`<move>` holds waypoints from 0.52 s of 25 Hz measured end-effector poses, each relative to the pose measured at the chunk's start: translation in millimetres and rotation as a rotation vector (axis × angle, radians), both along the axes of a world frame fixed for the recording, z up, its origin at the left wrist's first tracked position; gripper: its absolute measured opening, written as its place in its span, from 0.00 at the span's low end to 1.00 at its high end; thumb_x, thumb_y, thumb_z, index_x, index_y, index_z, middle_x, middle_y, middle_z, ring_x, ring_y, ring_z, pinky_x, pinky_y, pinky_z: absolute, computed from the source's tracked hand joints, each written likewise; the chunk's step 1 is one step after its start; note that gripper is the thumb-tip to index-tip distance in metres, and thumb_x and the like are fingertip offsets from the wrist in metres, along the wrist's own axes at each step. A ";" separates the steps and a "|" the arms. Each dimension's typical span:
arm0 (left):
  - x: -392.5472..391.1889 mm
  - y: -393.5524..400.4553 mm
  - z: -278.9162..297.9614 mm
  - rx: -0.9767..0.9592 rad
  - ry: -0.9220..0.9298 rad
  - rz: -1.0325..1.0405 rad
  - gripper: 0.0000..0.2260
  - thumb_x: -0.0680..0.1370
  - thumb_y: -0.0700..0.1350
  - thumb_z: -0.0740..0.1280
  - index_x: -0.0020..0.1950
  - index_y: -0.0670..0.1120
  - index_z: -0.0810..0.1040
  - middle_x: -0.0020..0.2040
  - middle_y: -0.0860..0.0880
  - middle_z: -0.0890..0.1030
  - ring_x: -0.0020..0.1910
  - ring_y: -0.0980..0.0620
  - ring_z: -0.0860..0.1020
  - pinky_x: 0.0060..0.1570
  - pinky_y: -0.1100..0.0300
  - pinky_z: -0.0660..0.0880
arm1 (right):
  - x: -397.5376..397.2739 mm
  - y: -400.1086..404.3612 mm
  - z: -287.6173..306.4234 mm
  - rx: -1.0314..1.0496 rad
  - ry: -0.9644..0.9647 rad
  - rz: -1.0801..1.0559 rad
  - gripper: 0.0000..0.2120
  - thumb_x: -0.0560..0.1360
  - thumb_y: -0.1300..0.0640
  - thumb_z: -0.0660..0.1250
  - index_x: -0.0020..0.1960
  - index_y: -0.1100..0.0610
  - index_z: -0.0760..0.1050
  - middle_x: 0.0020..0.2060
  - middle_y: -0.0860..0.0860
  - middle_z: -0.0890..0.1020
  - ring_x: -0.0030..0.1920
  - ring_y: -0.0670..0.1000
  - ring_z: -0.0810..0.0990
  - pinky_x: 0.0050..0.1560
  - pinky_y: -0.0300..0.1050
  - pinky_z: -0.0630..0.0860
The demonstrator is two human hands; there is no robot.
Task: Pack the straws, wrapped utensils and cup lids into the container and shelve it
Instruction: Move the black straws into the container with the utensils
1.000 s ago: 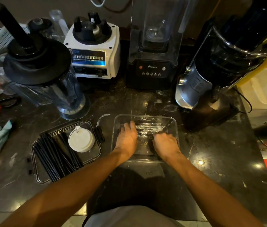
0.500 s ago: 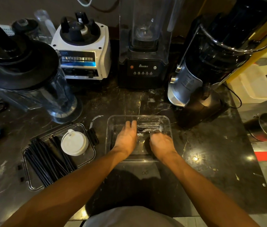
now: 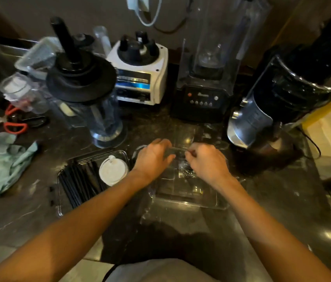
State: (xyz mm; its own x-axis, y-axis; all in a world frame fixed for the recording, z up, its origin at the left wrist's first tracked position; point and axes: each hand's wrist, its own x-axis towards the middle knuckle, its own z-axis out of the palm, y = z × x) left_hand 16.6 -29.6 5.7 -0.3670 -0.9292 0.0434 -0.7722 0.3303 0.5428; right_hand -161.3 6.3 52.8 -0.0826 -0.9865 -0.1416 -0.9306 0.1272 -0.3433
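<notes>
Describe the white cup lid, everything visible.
The white cup lid is round, plastic-looking, with a small raised nub at its far edge. It lies flat on the clear lid tray, at the tray's far right corner, beside the black straws and apparently touching them. The left hand is close on its right, not touching it.

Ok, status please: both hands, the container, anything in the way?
Left hand and right hand over clear container, fingers curled; grip unclear. Black straws and white cup lid unpacked, on the tray. Nothing blocking.
</notes>
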 end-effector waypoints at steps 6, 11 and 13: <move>115.1 16.4 34.7 0.059 0.213 0.424 0.15 0.76 0.49 0.75 0.60 0.46 0.81 0.52 0.50 0.85 0.50 0.51 0.84 0.52 0.55 0.81 | 102.3 -19.4 8.1 -0.042 -0.509 0.129 0.08 0.79 0.51 0.70 0.55 0.51 0.84 0.44 0.44 0.85 0.44 0.42 0.82 0.48 0.41 0.79; 205.9 64.9 14.2 0.240 0.321 0.796 0.16 0.72 0.53 0.76 0.54 0.46 0.81 0.43 0.53 0.84 0.47 0.51 0.85 0.47 0.58 0.78 | 191.9 -9.9 -18.6 0.231 -0.724 0.174 0.09 0.77 0.54 0.72 0.54 0.57 0.83 0.45 0.54 0.85 0.48 0.53 0.85 0.54 0.54 0.83; 228.3 85.5 -2.7 0.290 0.268 0.845 0.23 0.70 0.59 0.72 0.56 0.45 0.81 0.47 0.49 0.85 0.49 0.48 0.85 0.49 0.53 0.80 | 211.3 3.0 -32.4 0.271 -0.649 0.214 0.11 0.75 0.55 0.70 0.43 0.64 0.82 0.37 0.61 0.83 0.41 0.60 0.82 0.45 0.54 0.79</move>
State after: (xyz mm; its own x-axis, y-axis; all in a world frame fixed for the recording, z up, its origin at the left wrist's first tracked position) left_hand 244.9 55.9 3.0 0.4249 -0.8711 -0.2463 -0.5319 -0.4604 0.7107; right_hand 50.1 9.3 20.4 0.2911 -0.8950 -0.3380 -0.5646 0.1245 -0.8159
